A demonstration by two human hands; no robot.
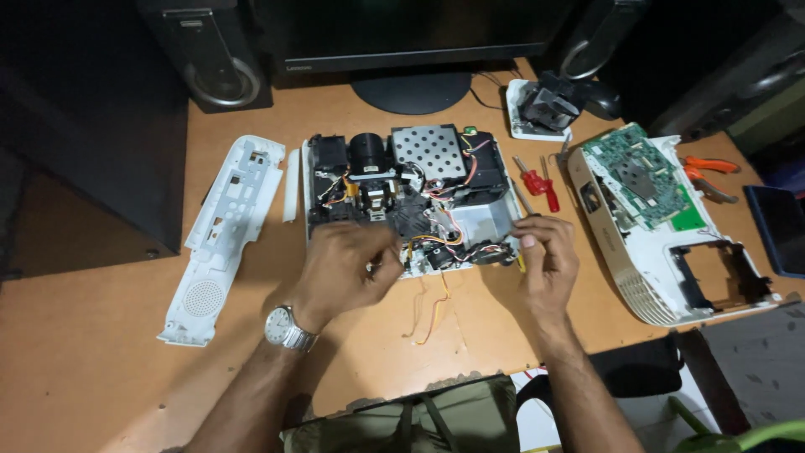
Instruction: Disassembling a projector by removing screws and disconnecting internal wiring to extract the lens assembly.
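An opened projector chassis [411, 189] lies on the wooden desk, its lens block, perforated metal shield and coloured wires exposed. My left hand [348, 268], with a wristwatch, is curled at the chassis's front edge, fingers pinching near the wires; what it holds is hidden. My right hand [545, 256] grips a thin screwdriver [521, 201] whose shaft points up along the chassis's right side. Loose orange and yellow wires [432, 310] trail onto the desk between my hands.
A white plastic cover panel [222, 235] lies at left. A second opened projector [662, 218] with a green circuit board sits at right. Two red screwdrivers [541, 184], orange pliers [708, 172], a white tray of parts [541, 109], a monitor stand [411, 88] and speakers are behind.
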